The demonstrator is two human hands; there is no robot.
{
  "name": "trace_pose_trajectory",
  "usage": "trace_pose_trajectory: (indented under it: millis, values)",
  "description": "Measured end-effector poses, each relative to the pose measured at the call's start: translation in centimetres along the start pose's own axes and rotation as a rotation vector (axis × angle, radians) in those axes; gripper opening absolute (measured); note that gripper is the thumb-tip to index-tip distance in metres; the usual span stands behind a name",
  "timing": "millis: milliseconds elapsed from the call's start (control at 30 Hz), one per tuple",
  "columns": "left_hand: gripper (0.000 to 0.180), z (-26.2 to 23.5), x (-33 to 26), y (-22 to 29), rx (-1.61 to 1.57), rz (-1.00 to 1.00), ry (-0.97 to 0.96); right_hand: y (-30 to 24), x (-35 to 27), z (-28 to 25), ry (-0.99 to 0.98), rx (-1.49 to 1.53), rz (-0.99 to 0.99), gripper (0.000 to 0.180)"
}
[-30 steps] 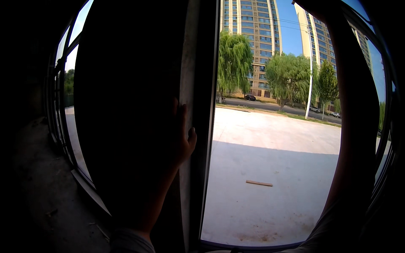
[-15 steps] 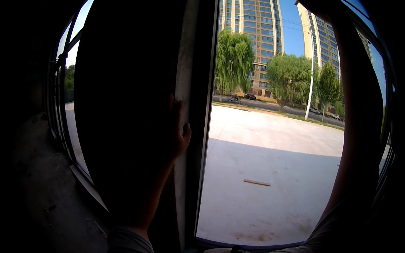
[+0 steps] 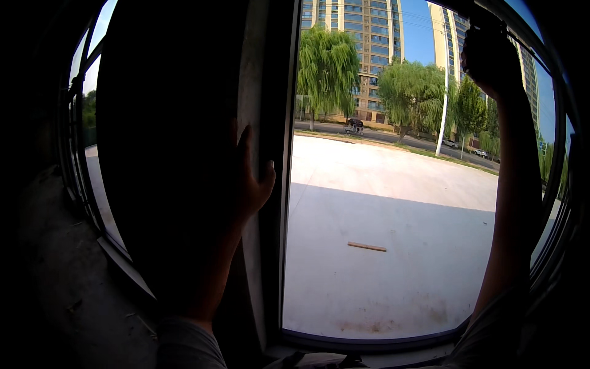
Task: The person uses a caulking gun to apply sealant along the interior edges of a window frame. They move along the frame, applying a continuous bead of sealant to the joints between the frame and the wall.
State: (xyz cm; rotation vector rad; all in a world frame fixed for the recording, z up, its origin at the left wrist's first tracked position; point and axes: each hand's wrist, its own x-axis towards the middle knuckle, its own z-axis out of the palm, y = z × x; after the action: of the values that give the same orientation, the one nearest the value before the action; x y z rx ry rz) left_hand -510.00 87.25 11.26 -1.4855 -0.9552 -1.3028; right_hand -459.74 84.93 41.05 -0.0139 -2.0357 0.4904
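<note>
My left hand (image 3: 253, 184) rests against a dark wall edge beside a pale vertical strip (image 3: 249, 92). Its thumb and visible fingers are apart, with nothing held; the rest of the hand fades into shadow. To its right stands the dark upright of a window frame (image 3: 278, 135). High at the right, my raised right hand (image 3: 490, 58) is a black silhouette at the frame's upper corner. Its fingers look curled in around something dark that I cannot make out. The right forearm (image 3: 513, 184) crosses the right side of the opening.
Beyond the frame lies pale concrete ground (image 3: 381, 209) with a wooden strip (image 3: 367, 246) on it. Farther out are willow trees (image 3: 329, 67), a white pole (image 3: 444, 92) and tall buildings (image 3: 369, 49). A dim floor (image 3: 67, 277) with debris lies at the left.
The view has tilted, so the outside scene sits higher and more to the left. My right hand has come into fuller view at the upper corner. The left hand stays at the wall edge.
</note>
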Motion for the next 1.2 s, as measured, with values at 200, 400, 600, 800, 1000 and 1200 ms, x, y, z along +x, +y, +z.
trace_pose_trajectory:
  millis: [200, 400, 600, 800, 1000, 1200]
  values:
    - [0.059, 4.6, 1.9, 9.7, -0.641, -0.1, 0.116, -5.9, -9.1, 11.4, 0.37, 0.095, 0.315, 0.039]
    - [0.068, 5.9, 4.2, 12.6, -1.276, -0.595, -0.278, 2.6, -18.7, 16.9, 0.452, 0.513, 0.28, 0.04]
    - [0.1, 7.0, 10.0, 18.0, -2.089, -0.809, -0.428, -1.7, -24.4, 20.2, 0.538, 0.433, 0.378, 0.032]
    - [0.059, 8.4, 10.9, 17.3, -2.082, -0.874, -0.317, 2.1, -29.0, 21.9, 0.539, 0.52, 0.451, 0.031]
    - [0.037, 9.2, 11.0, 18.1, -2.057, -0.798, -0.236, 0.6, -28.5, 24.3, 0.708, 0.402, 0.398, 0.046]
    - [0.034, 8.5, 10.7, 18.3, -2.057, -0.886, -0.285, 0.6, -29.5, 23.2, 0.557, 0.409, 0.374, 0.048]
